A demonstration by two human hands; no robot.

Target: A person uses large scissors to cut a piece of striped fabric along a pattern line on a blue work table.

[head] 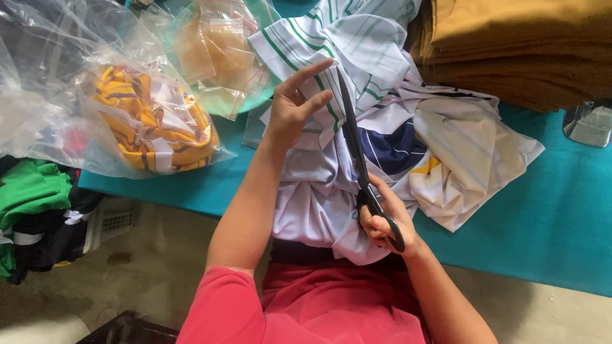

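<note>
My right hand point(384, 220) grips the handles of long black scissors point(354, 143), whose blades point away from me up over a pile of white garments point(389, 127) with green stripes and a navy patch. My left hand point(293, 108) is raised beside the blades, fingers spread, touching the striped white fabric at the pile's left edge. The garments lie heaped on a teal table point(548, 216) and hang over its near edge toward my lap.
Clear plastic bags point(64, 83) sit at the left, one holding yellow striped clothing point(153, 124). A stack of folded mustard-brown fabric point(516, 44) stands at the back right. Green and black clothes point(35, 210) lie below the table's left end. A small clear object point(590, 124) sits at the right edge.
</note>
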